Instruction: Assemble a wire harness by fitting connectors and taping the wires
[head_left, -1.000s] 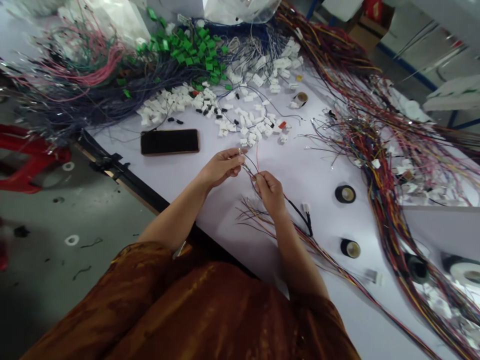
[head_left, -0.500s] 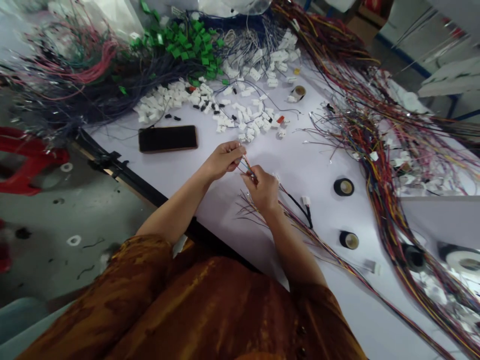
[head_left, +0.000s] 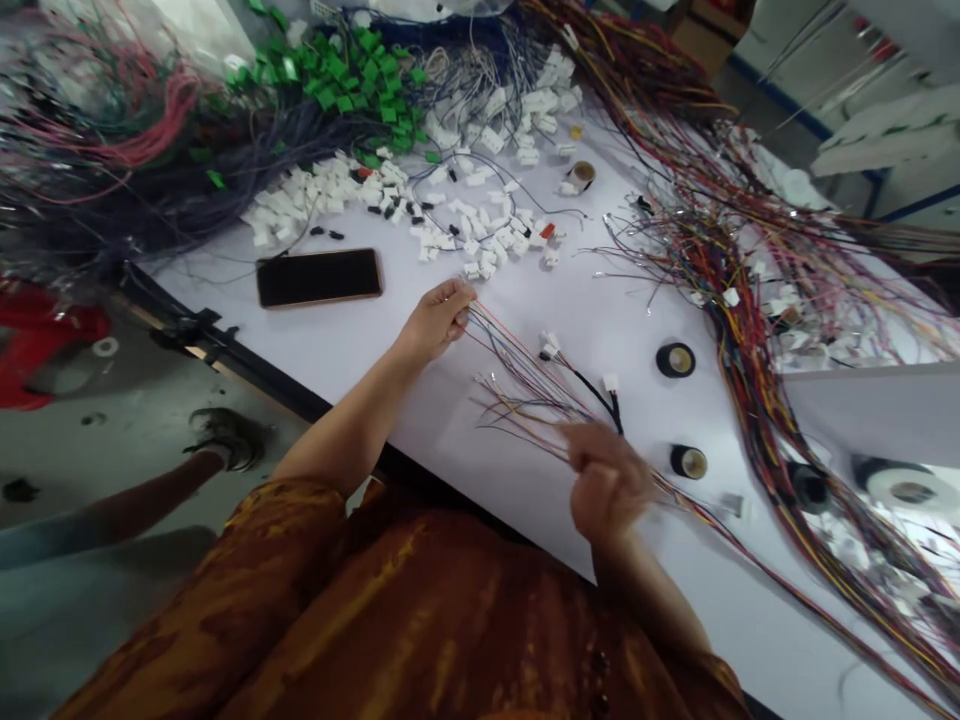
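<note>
My left hand (head_left: 435, 320) rests near the table's middle, closed on the ends of a thin bundle of multicoloured wires (head_left: 517, 365). The bundle fans out to the right and carries a small white connector (head_left: 550, 346). Black wires (head_left: 596, 392) lead to a second white connector (head_left: 610, 383). My right hand (head_left: 609, 482) is blurred by motion at the lower right, over the loose wires, and I cannot tell whether it grips them. Loose white connectors (head_left: 465, 225) lie just beyond my left hand, and a black phone (head_left: 319, 277) lies to its left.
Green connectors (head_left: 337, 85) and tangled wire bundles (head_left: 750, 300) cover the white table (head_left: 697, 610) at the back and right. Black tape rolls (head_left: 675, 360) stand nearby. A person's foot (head_left: 229, 440) and a red stool (head_left: 37, 340) are on the floor at the left.
My right hand has pulled away from my left, down and to the right. The wires now stretch out and fan between my hands. A person's foot has come into view at the lower left.
</note>
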